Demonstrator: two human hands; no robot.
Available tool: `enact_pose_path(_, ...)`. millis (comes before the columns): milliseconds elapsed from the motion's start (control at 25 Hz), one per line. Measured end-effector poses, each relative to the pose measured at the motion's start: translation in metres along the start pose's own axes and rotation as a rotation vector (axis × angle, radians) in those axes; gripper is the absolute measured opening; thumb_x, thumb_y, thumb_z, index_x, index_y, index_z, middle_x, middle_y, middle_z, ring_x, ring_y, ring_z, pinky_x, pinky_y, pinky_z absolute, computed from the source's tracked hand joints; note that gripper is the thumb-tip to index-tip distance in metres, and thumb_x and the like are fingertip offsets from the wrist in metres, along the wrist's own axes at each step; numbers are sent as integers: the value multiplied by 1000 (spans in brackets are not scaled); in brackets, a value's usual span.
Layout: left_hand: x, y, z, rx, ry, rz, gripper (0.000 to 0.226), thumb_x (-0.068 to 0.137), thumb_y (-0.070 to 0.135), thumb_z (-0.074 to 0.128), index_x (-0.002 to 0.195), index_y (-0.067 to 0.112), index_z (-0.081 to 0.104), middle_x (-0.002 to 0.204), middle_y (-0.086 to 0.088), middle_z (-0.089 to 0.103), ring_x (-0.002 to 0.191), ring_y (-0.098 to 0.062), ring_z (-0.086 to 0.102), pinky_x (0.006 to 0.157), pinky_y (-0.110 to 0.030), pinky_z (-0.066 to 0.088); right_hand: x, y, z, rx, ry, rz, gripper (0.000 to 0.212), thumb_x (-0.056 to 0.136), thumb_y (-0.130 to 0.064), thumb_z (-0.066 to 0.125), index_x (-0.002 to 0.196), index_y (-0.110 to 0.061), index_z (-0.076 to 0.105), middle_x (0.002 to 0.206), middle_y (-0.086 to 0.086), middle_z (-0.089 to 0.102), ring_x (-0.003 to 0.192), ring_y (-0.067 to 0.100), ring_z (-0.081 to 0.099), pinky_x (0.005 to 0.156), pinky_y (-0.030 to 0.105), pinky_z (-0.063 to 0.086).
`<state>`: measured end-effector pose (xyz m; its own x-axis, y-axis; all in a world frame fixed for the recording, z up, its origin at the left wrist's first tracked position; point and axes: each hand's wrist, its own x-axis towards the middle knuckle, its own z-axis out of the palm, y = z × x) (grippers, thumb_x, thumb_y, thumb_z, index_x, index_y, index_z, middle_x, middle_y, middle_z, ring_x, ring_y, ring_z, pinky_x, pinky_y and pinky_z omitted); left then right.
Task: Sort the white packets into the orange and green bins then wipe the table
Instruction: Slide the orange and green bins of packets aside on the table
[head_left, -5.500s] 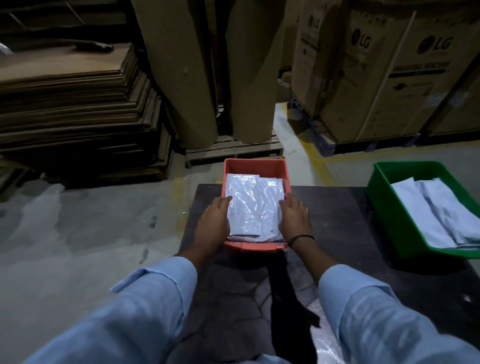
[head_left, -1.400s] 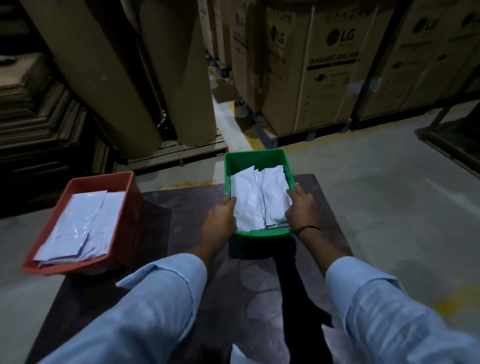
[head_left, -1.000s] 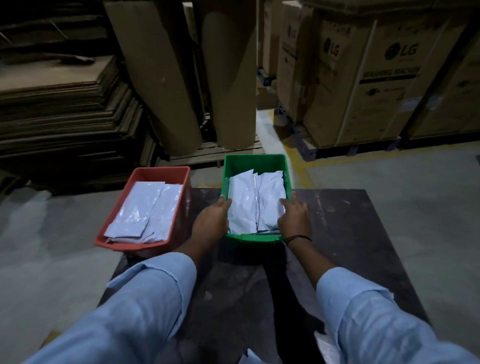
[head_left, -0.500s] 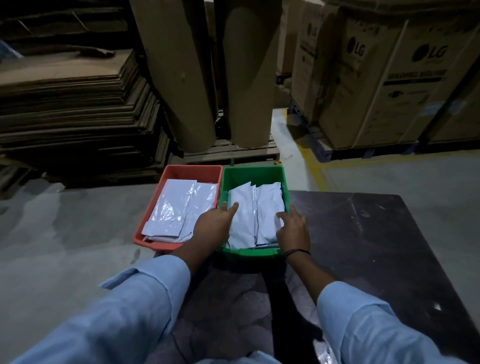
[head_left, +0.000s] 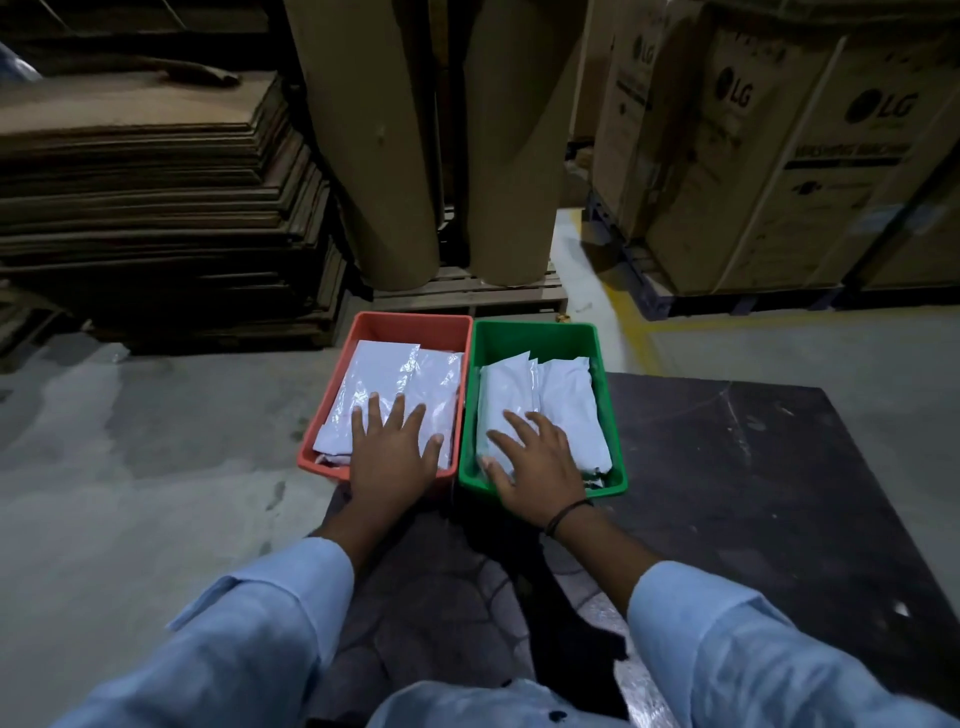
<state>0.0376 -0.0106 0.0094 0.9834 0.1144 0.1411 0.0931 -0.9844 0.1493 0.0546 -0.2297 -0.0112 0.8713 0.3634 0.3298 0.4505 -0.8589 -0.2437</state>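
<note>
The orange bin (head_left: 410, 325) and the green bin (head_left: 535, 332) stand side by side, touching, at the far left corner of the dark table (head_left: 753, 467). Each holds white packets: shiny ones (head_left: 395, 374) in the orange bin, matte ones (head_left: 561, 395) in the green. My left hand (head_left: 392, 457) lies flat, fingers spread, on the packets in the orange bin. My right hand (head_left: 535, 462) lies flat on the packets in the green bin. Neither hand grips anything.
A dark cloth (head_left: 566, 613) and a shiny plastic packet (head_left: 634, 675) lie on the table near my body. Behind the table stand large cardboard rolls (head_left: 374, 145) on a pallet, stacked cardboard sheets (head_left: 145, 208) at left, and LG boxes (head_left: 779, 145) at right. Concrete floor lies to the left.
The green bin was slid left across the table until it touches the orange bin. Both hands let go of its sides and now rest flat on the packets, one per bin.
</note>
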Motion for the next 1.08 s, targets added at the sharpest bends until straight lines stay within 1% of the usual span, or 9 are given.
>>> enact_pose_path(80,-7,-7,3,46,-46,-69,68,100,63,39,157,26,38,168,-11,27,157,-39,9,125,-60,-3,-1,-9,6,-21,-22,-62,45,93,-56,51,126,-29,66,142,5,57,132,38,46,102,50,42)
enact_pose_path(160,-11,-11,7,61,-97,-140,76,98,71,30,160,27,29,171,-12,15,158,-41,0,122,-65,-9,1,-10,9,-49,-35,-95,48,93,-63,48,126,-33,64,141,4,58,131,37,46,101,50,42)
enact_pose_path(240,-12,-13,10,37,-131,-193,82,96,76,26,161,28,25,172,-12,9,157,-44,-5,118,-69,-10,2,-9,12,-85,-61,-130,51,93,-68,44,127,-35,62,141,3,57,132,36,44,101,50,41)
enact_pose_path(320,-9,-15,13,13,-149,-204,83,94,79,25,162,31,22,172,-10,6,155,-48,-7,117,-72,-9,2,-8,14,-97,-76,-149,52,93,-69,42,127,-35,62,141,3,57,132,35,44,102,50,41)
enact_pose_path(480,-3,-23,18,26,-151,-186,84,92,80,25,161,33,22,172,-9,8,155,-49,-3,117,-74,-6,7,-10,16,-106,-75,-147,53,93,-69,41,127,-33,63,140,4,58,131,34,44,102,50,40)
enact_pose_path(720,-1,-31,24,32,-140,-175,88,88,83,22,161,33,24,172,-10,11,155,-49,0,117,-72,-10,14,-12,17,-121,-82,-155,53,94,-67,41,127,-32,63,141,4,58,132,34,45,103,48,40)
enact_pose_path(880,0,-30,24,48,-152,-188,89,88,83,18,161,33,21,172,-10,9,155,-49,-1,117,-73,-9,18,-10,17,-120,-85,-167,53,94,-66,43,127,-30,65,140,5,59,131,34,46,102,48,41)
enact_pose_path(1080,3,-27,21,19,-146,-200,85,92,80,27,162,31,23,172,-11,8,155,-49,-3,118,-72,-9,23,-10,15,-110,-108,-191,52,95,-63,46,126,-27,67,138,6,61,129,34,49,101,48,42)
